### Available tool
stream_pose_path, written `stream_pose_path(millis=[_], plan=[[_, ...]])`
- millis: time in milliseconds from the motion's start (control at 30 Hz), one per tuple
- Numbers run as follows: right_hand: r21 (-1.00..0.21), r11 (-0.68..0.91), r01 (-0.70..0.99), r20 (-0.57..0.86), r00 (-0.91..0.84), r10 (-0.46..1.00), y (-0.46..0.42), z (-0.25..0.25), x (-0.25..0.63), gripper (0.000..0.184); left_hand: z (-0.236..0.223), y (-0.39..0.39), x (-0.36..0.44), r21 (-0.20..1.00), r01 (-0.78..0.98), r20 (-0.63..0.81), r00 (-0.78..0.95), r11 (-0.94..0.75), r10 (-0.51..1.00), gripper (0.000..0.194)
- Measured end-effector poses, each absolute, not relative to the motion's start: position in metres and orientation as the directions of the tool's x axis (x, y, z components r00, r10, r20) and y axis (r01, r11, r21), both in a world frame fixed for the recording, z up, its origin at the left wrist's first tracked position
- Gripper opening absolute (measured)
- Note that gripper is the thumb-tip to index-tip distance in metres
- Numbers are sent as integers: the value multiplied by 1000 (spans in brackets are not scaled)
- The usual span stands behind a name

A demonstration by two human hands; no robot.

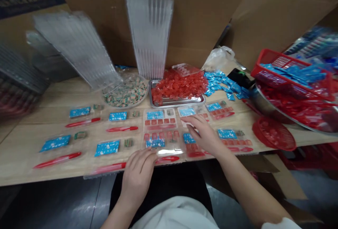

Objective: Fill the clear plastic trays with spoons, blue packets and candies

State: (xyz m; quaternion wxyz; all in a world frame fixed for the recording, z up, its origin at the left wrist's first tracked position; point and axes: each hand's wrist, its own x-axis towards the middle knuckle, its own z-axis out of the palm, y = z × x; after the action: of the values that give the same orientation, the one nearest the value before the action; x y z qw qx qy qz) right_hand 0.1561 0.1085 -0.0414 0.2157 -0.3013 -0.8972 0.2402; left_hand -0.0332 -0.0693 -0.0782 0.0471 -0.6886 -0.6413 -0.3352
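My left hand (139, 171) rests on the near edge of a clear plastic tray, fingers stretched out side by side and gripping nothing visible. Just beyond its fingertips are a blue packet (155, 142) and a row of red pieces; a red pen-shaped item (167, 159) lies beside it. My right hand (203, 134) hovers over the trays further right, thumb and index finger apart, with nothing I can make out between them. Its fingertips are near a tray holding a blue packet (187, 111). Part of another blue packet (189, 137) shows under the hand.
Behind the rows of filled trays stand a dish of small green-and-tan pieces (126, 93), a metal tray (177, 101) heaped with red pieces (179, 82), and upright stacks of clear trays (150, 31). On the right are a red basket (293, 79), a metal bowl and blue packets (224, 82).
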Motion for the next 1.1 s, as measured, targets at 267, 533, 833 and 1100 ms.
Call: stream_pose_path(millis=[267, 533, 833, 1100], plan=[[-794, 580, 183, 183, -837, 515, 103, -14, 177, 40, -7, -35, -58, 281, 883, 707, 74, -375, 703, 19], [-980, 170, 98, 70, -636, 769, 120, 9, 214, 36, 12, 43, -16, 703, 664, 528, -244, -256, 814, 12], [-980, -118, 161, -167, -342, 925, 118, -8, 244, 37, -21, 64, 23, 963, -140, -243, -86, 230, 966, 37], [-938, 4, 346, -167, -463, 871, 69, -44, 189, 40, -29, -18, -38, 922, 116, -327, -277, 369, 904, 30]])
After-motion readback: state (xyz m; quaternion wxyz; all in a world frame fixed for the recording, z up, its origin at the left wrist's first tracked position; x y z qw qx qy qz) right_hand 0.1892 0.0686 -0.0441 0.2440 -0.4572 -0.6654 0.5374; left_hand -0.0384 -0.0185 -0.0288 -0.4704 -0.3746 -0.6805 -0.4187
